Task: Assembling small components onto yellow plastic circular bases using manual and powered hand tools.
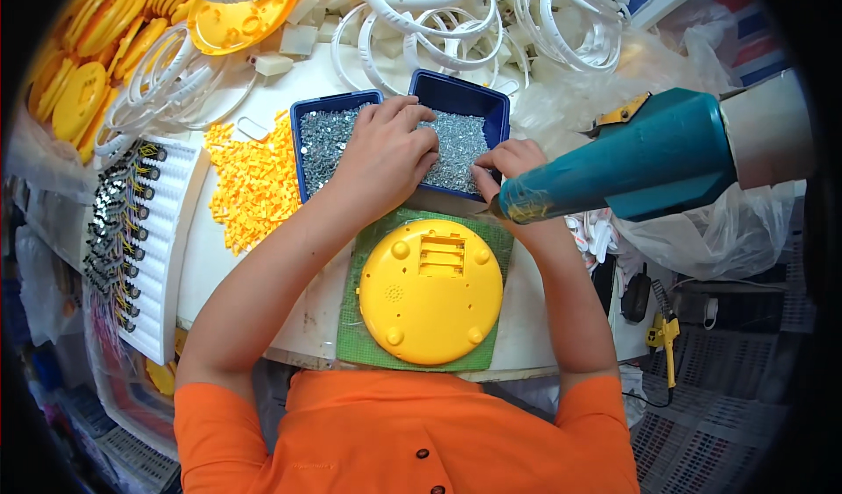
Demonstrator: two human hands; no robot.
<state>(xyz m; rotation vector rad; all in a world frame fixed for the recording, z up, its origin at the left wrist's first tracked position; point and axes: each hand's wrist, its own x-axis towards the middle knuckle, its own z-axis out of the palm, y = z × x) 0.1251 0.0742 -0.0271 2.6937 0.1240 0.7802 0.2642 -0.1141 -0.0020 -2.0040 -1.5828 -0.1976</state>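
Two blue bins hold small silvery metal pieces: the left bin (298, 153) has darker, coarser ones, the right bin (478, 90) paler, finer ones that look like screws. My left hand (386, 148) reaches over the wall between them, its bent fingers drawn together above the right bin's pieces. At that bin's near right corner is my right hand (510, 158), thumb and fingers pinched; a teal tapered tube (631, 161) partly covers this hand and its wrist. What either hand holds cannot be made out. Between my forearms, a round yellow plastic housing (430, 305) with an uncovered battery compartment lies on a green mat (351, 341).
Small yellow plastic pieces (250, 187) are heaped left of the bins. Further left, a white foam tray (167, 257) carries wired components. White rings (430, 21) and yellow discs (83, 99) pile up at the back. A yellow-handled tool (667, 336) hangs at the right edge.
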